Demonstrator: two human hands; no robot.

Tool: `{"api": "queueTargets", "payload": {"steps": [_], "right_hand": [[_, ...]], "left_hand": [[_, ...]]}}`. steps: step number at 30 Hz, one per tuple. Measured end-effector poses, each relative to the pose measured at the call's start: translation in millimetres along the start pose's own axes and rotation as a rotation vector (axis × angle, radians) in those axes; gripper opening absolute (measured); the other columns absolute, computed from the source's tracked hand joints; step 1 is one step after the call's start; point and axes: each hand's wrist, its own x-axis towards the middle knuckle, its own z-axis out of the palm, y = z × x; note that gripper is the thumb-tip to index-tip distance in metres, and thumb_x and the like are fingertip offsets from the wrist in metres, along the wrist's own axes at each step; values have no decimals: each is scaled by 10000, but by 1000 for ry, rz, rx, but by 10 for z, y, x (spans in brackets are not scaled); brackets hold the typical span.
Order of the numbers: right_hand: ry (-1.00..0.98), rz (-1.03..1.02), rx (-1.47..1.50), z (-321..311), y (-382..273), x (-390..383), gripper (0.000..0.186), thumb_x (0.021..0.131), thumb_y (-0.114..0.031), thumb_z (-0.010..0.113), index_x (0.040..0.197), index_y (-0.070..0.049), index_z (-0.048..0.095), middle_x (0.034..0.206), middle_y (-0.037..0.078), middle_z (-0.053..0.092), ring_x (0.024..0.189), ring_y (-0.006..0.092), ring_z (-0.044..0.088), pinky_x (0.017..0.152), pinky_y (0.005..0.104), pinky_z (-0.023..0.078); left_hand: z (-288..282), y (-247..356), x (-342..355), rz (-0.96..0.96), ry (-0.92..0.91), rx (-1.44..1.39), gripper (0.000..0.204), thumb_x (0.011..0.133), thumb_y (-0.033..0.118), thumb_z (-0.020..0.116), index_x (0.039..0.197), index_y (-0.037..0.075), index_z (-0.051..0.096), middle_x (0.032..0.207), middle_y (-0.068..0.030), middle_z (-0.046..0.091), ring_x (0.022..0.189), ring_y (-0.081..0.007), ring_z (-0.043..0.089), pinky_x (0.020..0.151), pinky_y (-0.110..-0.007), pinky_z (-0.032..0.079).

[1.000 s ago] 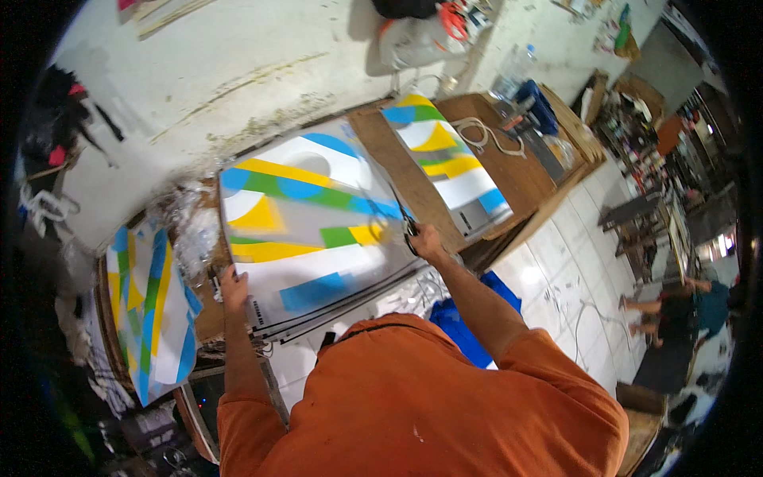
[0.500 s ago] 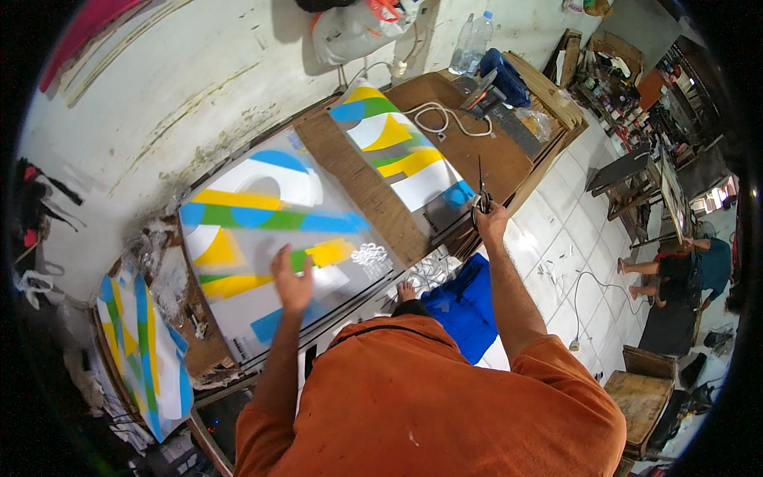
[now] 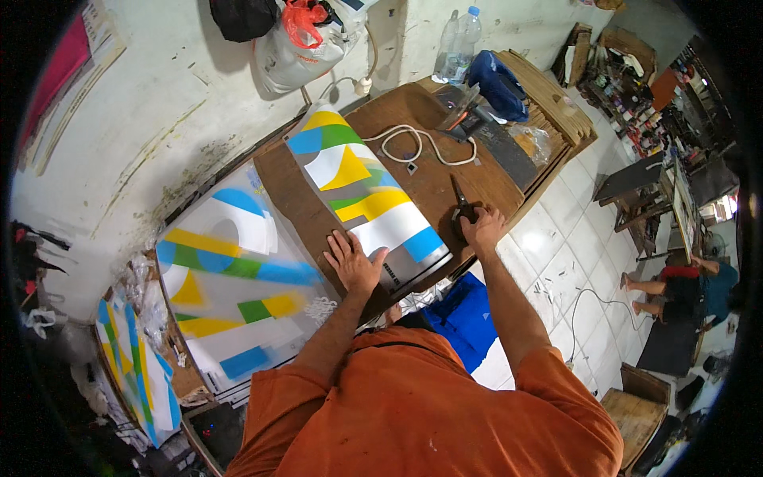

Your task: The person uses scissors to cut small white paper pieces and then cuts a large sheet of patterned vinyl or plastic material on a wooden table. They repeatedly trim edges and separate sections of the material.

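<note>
My left hand (image 3: pixel 354 266) lies with fingers spread over the near left edge of a printed sheet strip (image 3: pixel 377 195) and the brown board beside it. The strip carries yellow, green, blue, grey and white shapes, and its far end curls up near the wall. Black scissors (image 3: pixel 458 208) rest on the brown tabletop (image 3: pixel 433 179) right of the strip, blades pointing away from me. At their handles my right hand (image 3: pixel 484 229) is closed, partly hiding them. A larger translucent sheet (image 3: pixel 238 278) with similar colours lies to the left.
A white cable (image 3: pixel 421 147), a dark tool (image 3: pixel 469 123) and a plastic bottle (image 3: pixel 461 48) are at the table's far end. Bags (image 3: pixel 298 48) hang on the wall. Blue cloth (image 3: pixel 461 322) lies below the table edge. Another person (image 3: pixel 699 278) is at far right.
My left hand has moved right, from the larger sheet to the strip. My right hand has lowered the scissors from above the table's edge onto the tabletop.
</note>
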Motion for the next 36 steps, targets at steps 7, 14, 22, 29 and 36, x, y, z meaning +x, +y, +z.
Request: {"api": "queueTargets", "payload": {"steps": [7, 14, 22, 29, 36], "right_hand": [[-409, -245, 524, -98, -743, -310, 480, 908, -395, 672, 1193, -10, 678, 1095, 261, 679, 1092, 439, 614, 989, 496, 458], [-765, -109, 473, -77, -1330, -405, 908, 777, -529, 761, 1419, 10, 409, 1343, 278, 547, 1253, 439, 534, 1065, 474, 433], [-838, -69, 177, 227, -2142, -382, 1025, 667, -611, 782, 1398, 34, 466, 1346, 244, 558, 1270, 381, 545, 1061, 440, 455], [-839, -51, 147, -8, -1647, 25, 934, 719, -699, 712, 1342, -25, 536, 1330, 225, 540, 1258, 390, 534, 1022, 471, 479], [-427, -232, 78, -130, -1191, -168, 693, 874, -571, 645, 1326, -53, 556, 1267, 189, 553, 1163, 387, 543, 952, 545, 453]], "left_hand": [[41, 35, 111, 34, 192, -172, 371, 965, 247, 606, 1315, 139, 666, 1426, -299, 499, 1333, -472, 466, 1098, -575, 351], [-751, -645, -105, -95, 211, -1003, 544, 1020, 91, 539, 1513, -41, 349, 1107, -141, 686, 924, -176, 676, 722, -289, 555], [-1451, -817, -239, -299, 144, -1025, 514, 1023, 82, 524, 1490, -49, 356, 1199, -178, 631, 1011, -237, 669, 778, -373, 636], [-1050, -321, -163, -168, 65, -1300, 539, 1030, 43, 491, 1530, -10, 296, 1269, -181, 606, 998, -227, 673, 787, -370, 641], [-1172, -456, -348, -137, 44, -1300, 498, 1021, -9, 463, 1503, -22, 340, 1167, -168, 659, 938, -222, 689, 762, -351, 632]]}}
